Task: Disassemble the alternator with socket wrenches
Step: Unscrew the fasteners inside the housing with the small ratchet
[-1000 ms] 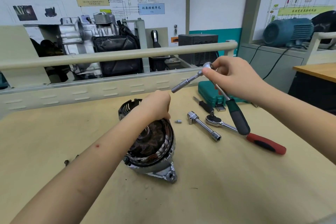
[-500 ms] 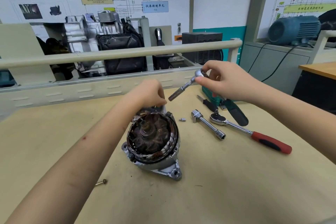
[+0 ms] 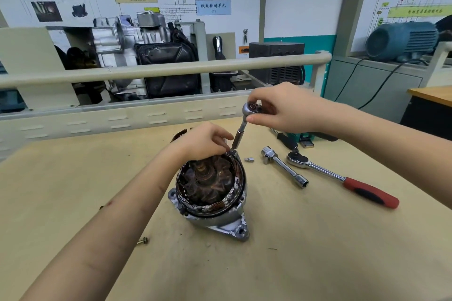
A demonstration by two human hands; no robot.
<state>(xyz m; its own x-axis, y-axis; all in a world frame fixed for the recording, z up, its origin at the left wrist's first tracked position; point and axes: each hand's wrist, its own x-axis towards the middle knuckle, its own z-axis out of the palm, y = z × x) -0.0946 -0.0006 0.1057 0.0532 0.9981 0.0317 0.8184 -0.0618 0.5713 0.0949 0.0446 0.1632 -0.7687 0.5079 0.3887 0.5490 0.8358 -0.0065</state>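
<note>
Just above the far rim of the alternator (image 3: 211,193), the right hand (image 3: 283,110) curls its fingers round the head of a socket wrench (image 3: 241,127), thumb stretched along its underside. The wrench's chrome extension slants down and toward the person, and its dark socket end sits just over a bolt head at the alternator's far edge; whether socket and bolt touch cannot be told. The wrench's handle is hidden behind the hand.

The left hand (image 3: 203,140) rests on the far side of the alternator, fingers bent, with fingertips (image 3: 226,137) pinched close by the socket end. Whether they hold the socket or the bolt beneath it is unclear.

The alternator stands on the table (image 3: 73,190) with its open side up, showing copper windings and a rusty rotor inside the silver housing, one mounting ear pointing toward the person.

Right of the alternator, near its far edge, lies a small loose socket (image 3: 249,159). Farther right lies a chrome extension bar (image 3: 285,170), and beyond that a ratchet with a red and black handle (image 3: 342,178), its head nearest the alternator. Behind these, further from the alternator, a green tool case (image 3: 304,138) shows partly under the right forearm, with a dark-handled tool beside it. Left of the alternator and nearer the person, a single bolt (image 3: 142,242) lies on the table. A dark part (image 3: 178,134) peeks out behind the left wrist.
</note>
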